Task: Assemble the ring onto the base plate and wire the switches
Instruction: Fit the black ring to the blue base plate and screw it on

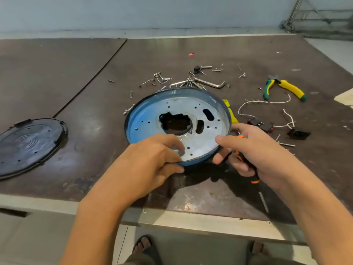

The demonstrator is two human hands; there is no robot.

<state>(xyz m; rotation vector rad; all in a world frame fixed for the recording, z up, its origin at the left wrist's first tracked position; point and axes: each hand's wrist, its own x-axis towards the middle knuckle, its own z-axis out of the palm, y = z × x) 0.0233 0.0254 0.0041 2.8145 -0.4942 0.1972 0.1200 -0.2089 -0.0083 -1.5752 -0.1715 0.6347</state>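
Between both hands, the blue ring (133, 119) sits round the silver plate (172, 106), its near edge seemingly raised off the table (57, 73); the left hand (152, 159) grips the near rim, fingers over the plate; the right hand (257, 150) pinches the rim while curling round a screwdriver (246, 163); best to turn the ring until the holes line up before driving screws; the switches (261, 125) lie just beyond the right hand, apparently unwired.

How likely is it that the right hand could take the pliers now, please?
Probably not yet: the right hand grips a screwdriver and the blue ring, though the way to the pliers looks free.
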